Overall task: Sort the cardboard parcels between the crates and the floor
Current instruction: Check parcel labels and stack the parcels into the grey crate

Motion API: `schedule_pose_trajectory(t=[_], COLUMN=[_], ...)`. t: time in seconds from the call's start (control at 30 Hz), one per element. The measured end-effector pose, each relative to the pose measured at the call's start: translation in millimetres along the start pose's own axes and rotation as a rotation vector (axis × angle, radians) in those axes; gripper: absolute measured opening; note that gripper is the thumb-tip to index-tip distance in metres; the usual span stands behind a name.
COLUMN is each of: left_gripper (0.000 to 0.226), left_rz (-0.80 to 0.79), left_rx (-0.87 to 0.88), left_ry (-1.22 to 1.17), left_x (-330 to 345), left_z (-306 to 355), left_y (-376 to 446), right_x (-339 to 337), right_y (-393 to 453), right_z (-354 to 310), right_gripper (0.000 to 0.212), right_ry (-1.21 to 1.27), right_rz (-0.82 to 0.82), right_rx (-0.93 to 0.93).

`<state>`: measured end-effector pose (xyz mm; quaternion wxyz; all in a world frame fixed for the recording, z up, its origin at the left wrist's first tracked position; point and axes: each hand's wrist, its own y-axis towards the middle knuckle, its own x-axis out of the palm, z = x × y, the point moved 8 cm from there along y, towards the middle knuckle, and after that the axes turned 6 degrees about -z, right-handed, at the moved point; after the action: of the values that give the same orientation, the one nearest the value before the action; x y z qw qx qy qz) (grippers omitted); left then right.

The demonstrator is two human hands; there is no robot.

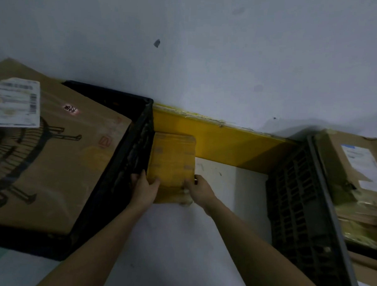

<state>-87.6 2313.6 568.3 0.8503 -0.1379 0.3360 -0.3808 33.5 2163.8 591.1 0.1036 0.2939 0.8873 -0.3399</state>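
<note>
A person's left hand [143, 189] and right hand [199, 189] grasp the near end of a small taped cardboard parcel [171, 163], fingers curled over its sides. It sits on the white floor [211, 241] between two black crates, against the left crate [130, 162]. That crate holds a large printed box [53, 158]; the right crate [305, 212] holds several parcels [354, 171]. Sorting appears well underway, though unfinished.

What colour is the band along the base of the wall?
Yellow band, clearest in the head view.
</note>
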Motion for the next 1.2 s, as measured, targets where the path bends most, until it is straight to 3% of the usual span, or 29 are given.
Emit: schedule_pose_trajectory(t=[0.13,0.3,0.37,0.57,0.77,0.87,0.93,1.0,1.1,1.2], left_gripper=[0.054,0.063,0.068,0.051,0.052,0.047,0.043,0.04,0.046,0.058], left_rz=[-0.074,-0.181,-0.21,-0.226,-0.235,-0.239,-0.279,-0.337,-0.392,-0.381], left_rx=[-0.04,-0.056,-0.041,0.004,-0.013,0.059,0.093,0.117,0.191,0.285], left_ry=[-0.097,-0.231,-0.22,-0.298,-0.617,-0.747,-0.864,-0.955,-0.974,-0.845], left_x=[7,30,36,42,26,14,11,12,15,17], left_z=[-6,-12,-10,-10,-1,10,18,26,35,49], left_y=[2,-5,-9,-22,-40,-62,-84,-110,-146,-189], right_x=[-13,-8,-7,-9,-47,-76,-80,-73,-59,-60], right_y=[-2,-17,-20,-40,-81,-106,-119,-138,-175,-217], right_z=[16,53,57,60,32,35,41,43,34,26], right_gripper=[0.06,0.076,0.073,0.061,0.041,0.046,0.058,0.062,0.054,0.039], right_ry=[0.007,0.215,0.255,0.243,0.21,0.25,0.39,0.563,0.808,0.874], right_rz=[0.025,-0.038,-0.014,0.069,0.287,0.468,0.397,0.199,-0.106,-0.176], right_rx=[0.003,0.113,0.101,0.004,-0.222,-0.188,-0.094,-0.038,-0.132,-0.269])
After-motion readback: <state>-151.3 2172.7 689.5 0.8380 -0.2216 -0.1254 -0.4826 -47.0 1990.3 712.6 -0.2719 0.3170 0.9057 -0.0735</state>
